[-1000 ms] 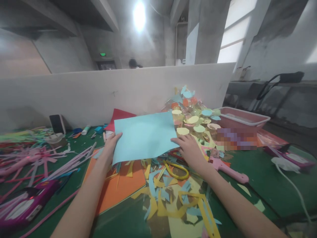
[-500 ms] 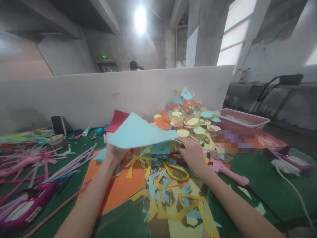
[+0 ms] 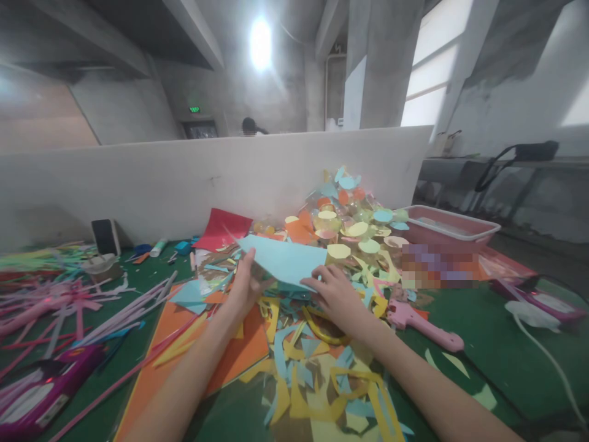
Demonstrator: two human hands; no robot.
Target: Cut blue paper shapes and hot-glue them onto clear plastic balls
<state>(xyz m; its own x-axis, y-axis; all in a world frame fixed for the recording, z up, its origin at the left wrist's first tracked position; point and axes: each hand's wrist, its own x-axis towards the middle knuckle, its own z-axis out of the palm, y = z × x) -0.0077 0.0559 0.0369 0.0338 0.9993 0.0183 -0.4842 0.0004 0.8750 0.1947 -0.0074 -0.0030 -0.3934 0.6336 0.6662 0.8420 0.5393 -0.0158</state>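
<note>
A light blue sheet of paper (image 3: 292, 256) is held between my two hands, above the pile of paper scraps. My left hand (image 3: 248, 283) grips its left edge, thumb on top. At the lower right edge, my right hand (image 3: 332, 290) pinches the sheet with bent fingers. Beneath lie yellow and blue paper offcuts (image 3: 294, 362). Yellow scissor handles (image 3: 324, 325) show partly under my right hand. Orange sheets (image 3: 239, 356) lie below my left forearm.
A pink glue gun (image 3: 426, 325) lies to the right, near a pink basket (image 3: 451, 222). Paper-topped clear domes (image 3: 354, 221) are heaped at the back. Pink and lilac strips (image 3: 73, 301), a phone (image 3: 105, 237) and a purple device (image 3: 55, 387) are on the left. A white partition (image 3: 161, 184) stands behind.
The blue sheet has been brought lower and looks narrower, as if folded or tilted. My left hand has moved right, closer to my right hand, and its thumb now shows on top.
</note>
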